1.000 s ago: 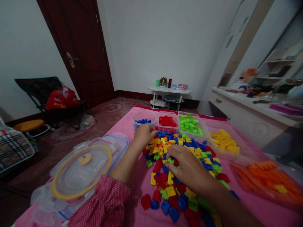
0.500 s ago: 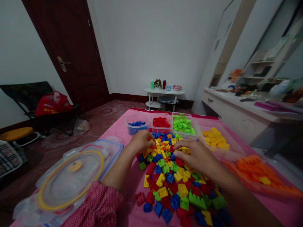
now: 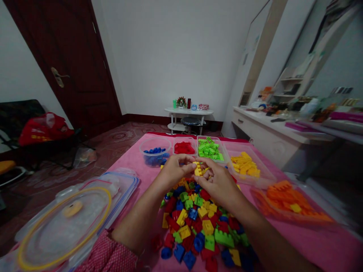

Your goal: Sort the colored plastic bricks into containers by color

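Over the far part of a mixed pile of toy building bricks (image 3: 195,219), my two hands meet. Between them is a yellow building brick (image 3: 197,169), its studs showing. My left hand (image 3: 177,168) pinches it with thumb and fingertips from the left. From the right, the curled fingers of my right hand (image 3: 215,177) close on the same brick, and more yellow shows by those fingers. Red, blue, green and yellow bricks lie loose below on the pink cloth (image 3: 133,226).
Behind the pile stand clear tubs of blue bricks (image 3: 154,150), red bricks (image 3: 184,148), green bricks (image 3: 209,149) and yellow bricks (image 3: 245,164). An orange-brick tub (image 3: 292,200) is at right, with one yellow piece inside. Stacked clear lids (image 3: 70,223) lie at left.
My hands were apart over the pile; they have come together and lifted slightly, now gripping a yellow building brick between them. The view has turned a little to the right.
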The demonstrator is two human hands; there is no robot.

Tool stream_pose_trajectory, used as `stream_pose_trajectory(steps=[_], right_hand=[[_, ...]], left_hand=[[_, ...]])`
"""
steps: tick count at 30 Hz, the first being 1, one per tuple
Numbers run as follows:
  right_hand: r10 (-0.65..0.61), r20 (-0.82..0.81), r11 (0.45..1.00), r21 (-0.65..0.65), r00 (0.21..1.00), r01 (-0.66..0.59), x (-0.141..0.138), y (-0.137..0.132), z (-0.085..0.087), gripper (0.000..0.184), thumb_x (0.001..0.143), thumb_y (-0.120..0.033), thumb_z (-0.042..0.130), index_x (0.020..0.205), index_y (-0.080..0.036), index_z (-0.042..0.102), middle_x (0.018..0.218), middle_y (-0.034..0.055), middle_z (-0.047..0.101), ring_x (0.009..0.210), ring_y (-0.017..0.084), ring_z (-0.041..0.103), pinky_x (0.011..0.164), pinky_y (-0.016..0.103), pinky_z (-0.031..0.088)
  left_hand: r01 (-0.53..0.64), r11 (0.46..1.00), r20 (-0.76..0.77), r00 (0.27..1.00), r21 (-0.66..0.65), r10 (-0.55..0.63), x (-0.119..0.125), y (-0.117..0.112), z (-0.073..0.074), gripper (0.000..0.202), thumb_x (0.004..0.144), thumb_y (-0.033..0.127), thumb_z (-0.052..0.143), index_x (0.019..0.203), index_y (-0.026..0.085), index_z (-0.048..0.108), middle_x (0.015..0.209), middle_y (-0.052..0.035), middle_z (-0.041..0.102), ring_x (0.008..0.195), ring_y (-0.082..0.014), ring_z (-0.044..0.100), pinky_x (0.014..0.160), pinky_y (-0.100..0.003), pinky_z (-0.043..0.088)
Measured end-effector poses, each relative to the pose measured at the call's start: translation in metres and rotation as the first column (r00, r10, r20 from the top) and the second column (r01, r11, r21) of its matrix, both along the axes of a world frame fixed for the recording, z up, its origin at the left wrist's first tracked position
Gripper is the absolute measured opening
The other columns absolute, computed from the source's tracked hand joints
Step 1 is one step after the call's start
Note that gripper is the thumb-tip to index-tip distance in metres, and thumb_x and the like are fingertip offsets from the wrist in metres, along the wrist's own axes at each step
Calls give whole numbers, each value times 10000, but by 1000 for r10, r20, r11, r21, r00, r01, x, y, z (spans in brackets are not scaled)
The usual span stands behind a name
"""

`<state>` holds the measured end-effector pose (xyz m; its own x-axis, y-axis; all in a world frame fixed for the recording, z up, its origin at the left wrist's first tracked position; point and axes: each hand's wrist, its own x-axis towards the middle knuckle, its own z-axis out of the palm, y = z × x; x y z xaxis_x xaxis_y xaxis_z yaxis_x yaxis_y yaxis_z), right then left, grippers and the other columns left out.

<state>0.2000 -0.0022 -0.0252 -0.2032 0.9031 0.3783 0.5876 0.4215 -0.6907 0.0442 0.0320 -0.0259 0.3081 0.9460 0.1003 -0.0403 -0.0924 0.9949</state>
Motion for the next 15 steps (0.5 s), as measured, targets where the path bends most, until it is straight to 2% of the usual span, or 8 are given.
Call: stream_pose_trajectory(steps=[2,4,7,9,10,12,13,15], right_hand=[[-98,44,995,40,994,97,17,9,4,445,721,-228,579,1165,-229,568,849,21,662,558,117,559,556,249,441],[-273,86,958,113,958,263,42,21,7,442,723,-266,589,1163,-221,577,827,29,668,597,147,589,583,270,452],[-521,161,845,238,838,479,86,38,6,429,743,-333,587,1155,-210,583,982,78,665,781,213,629,700,317,469],[-607,287,794,257,741,551,110,46,2,513,749,-383,585,1223,-193,534,1077,119,635,884,264,617,733,350,466],[-623,355,782,262,697,566,118,48,0,573,743,-402,593,1263,-181,500,1128,140,610,937,288,602,749,364,463],[-612,462,786,260,642,561,125,50,-3,624,737,-415,601,1293,-161,475,1199,162,568,1016,309,570,778,372,456],[-582,500,805,240,641,543,124,50,-3,589,744,-412,595,1268,-161,504,1200,157,570,1026,303,568,782,364,454],[-463,548,870,134,697,474,117,47,-4,431,776,-379,561,1155,-176,602,1126,124,625,973,264,596,751,324,454]], left_hand=[[-2,998,-144,989,63,11,-8,4,0,272,715,287,657,943,141,628,909,-63,665,708,-134,630,639,-281,524],[-54,976,-371,919,210,131,-21,10,1,280,733,273,633,987,154,644,951,-76,677,777,-165,638,686,-302,514],[-110,903,-626,686,416,372,-41,19,1,226,732,246,623,931,159,684,904,-78,697,810,-193,634,749,-317,481],[-101,881,-694,577,463,431,-47,22,0,201,737,253,615,901,171,698,886,-72,707,808,-197,635,751,-307,468],[-79,879,-707,562,470,429,-46,22,-1,200,742,260,609,899,176,701,887,-69,710,810,-196,637,750,-299,464],[-11,885,-706,598,466,379,-40,20,-4,220,756,277,594,917,174,702,911,-66,714,827,-191,640,756,-284,460],[33,892,-701,631,451,332,-35,19,-6,242,761,289,589,940,171,700,928,-65,714,835,-189,642,757,-279,461],[120,909,-699,682,398,215,-25,15,-10,295,763,311,586,1001,168,688,964,-61,711,855,-189,643,754,-271,465]])
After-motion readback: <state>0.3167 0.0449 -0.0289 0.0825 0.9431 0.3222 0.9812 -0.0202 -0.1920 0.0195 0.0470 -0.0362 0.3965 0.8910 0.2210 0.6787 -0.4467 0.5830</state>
